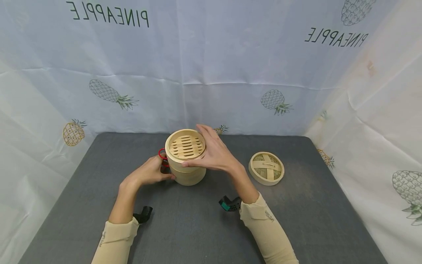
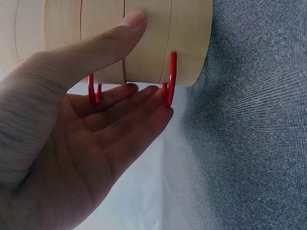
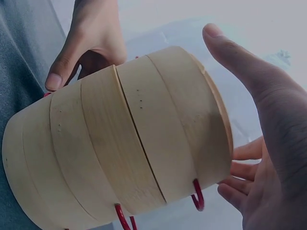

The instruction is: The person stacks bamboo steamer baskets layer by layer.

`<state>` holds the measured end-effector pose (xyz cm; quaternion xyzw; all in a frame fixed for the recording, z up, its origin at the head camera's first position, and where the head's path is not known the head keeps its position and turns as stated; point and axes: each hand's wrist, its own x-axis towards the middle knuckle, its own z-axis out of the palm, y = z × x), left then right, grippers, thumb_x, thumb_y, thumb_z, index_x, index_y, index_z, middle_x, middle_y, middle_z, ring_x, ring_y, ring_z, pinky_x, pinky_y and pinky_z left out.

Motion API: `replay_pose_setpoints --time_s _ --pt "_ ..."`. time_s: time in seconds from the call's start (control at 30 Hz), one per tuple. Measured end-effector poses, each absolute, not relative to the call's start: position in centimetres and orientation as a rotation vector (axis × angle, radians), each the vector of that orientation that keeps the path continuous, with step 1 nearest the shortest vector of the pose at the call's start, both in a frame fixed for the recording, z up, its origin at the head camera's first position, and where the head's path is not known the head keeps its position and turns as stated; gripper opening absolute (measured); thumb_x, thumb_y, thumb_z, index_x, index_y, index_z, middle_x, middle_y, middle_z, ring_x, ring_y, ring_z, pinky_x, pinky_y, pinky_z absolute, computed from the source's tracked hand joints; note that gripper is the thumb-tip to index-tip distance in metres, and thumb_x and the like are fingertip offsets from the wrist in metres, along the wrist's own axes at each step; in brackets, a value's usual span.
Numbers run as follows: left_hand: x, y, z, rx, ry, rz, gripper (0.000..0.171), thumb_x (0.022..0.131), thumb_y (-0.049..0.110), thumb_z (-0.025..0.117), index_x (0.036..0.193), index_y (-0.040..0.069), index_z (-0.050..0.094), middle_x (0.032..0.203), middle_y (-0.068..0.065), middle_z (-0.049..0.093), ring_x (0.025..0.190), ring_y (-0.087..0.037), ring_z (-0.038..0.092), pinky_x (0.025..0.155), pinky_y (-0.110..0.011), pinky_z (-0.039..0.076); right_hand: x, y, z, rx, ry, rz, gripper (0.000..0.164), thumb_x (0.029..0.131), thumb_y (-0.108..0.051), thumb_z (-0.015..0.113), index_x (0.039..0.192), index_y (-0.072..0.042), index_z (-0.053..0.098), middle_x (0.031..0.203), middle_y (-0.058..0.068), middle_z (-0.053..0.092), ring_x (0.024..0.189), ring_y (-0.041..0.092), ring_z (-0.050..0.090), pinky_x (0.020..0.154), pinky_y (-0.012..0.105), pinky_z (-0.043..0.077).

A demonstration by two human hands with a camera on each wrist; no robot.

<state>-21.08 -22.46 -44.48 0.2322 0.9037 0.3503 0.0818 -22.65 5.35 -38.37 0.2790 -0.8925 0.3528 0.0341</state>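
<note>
Steamer (image 1: 189,176) sits on the surface (image 1: 184,227). Left wrist cam's got the left hand (image 2: 72,134) loose, straight fingers by red handles (image 2: 173,72). Right wrist cam: right hand (image 3: 273,120) spread, thumb off the rim (image 3: 223,112). Lid (image 1: 267,168) only shows in head view, off right.

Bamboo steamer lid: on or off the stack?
Off: the bamboo steamer lid lies on the table, apart from the stacked steamer baskets, whose uncovered top shows its slatted floor.

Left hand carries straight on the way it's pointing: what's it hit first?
The left hand would likely meet the side of the stacked bamboo steamer. Its red loops sit right by the fingers; depth makes contact there unclear.
</note>
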Motion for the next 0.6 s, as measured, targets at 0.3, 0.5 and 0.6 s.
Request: replay_pose_setpoints --time_s 0.3,0.5,0.6 --pt "-21.2 -22.4 -44.6 0.685 2.697 1.047 0.075 0.088 0.018 0.092 0.149 0.000 0.053 0.134 -0.022 0.073 0.120 -0.038 0.075 0.101 -0.054 0.063 -21.9 6.7 -38.0 0.867 -2.711 1.083 0.129 0.075 -0.077 0.086 0.174 -0.020 0.025 0.178 0.009 0.028 0.167 0.032 0.029 0.129 0.067 0.037" --pt "-21.2 -22.4 -44.7 0.681 2.700 1.044 0.075 0.088 0.017 0.093 0.148 -0.002 0.053 0.132 -0.022 0.073 0.118 -0.038 0.075 0.100 -0.054 0.063 -21.3 8.1 -37.7 0.846 -2.705 1.077 0.124 0.079 -0.059 0.092 0.174 -0.020 0.024 0.179 0.008 0.027 0.167 0.032 0.028 0.129 0.068 0.036" --pt "-21.2 -22.4 -44.6 0.675 2.701 1.046 0.075 0.088 0.018 0.093 0.148 -0.002 0.053 0.134 -0.023 0.072 0.119 -0.039 0.075 0.100 -0.054 0.063 -21.0 9.0 -37.5 0.842 -2.692 1.100 0.123 0.081 -0.065 0.089 0.174 -0.020 0.023 0.179 0.008 0.026 0.168 0.031 0.027 0.129 0.068 0.036"
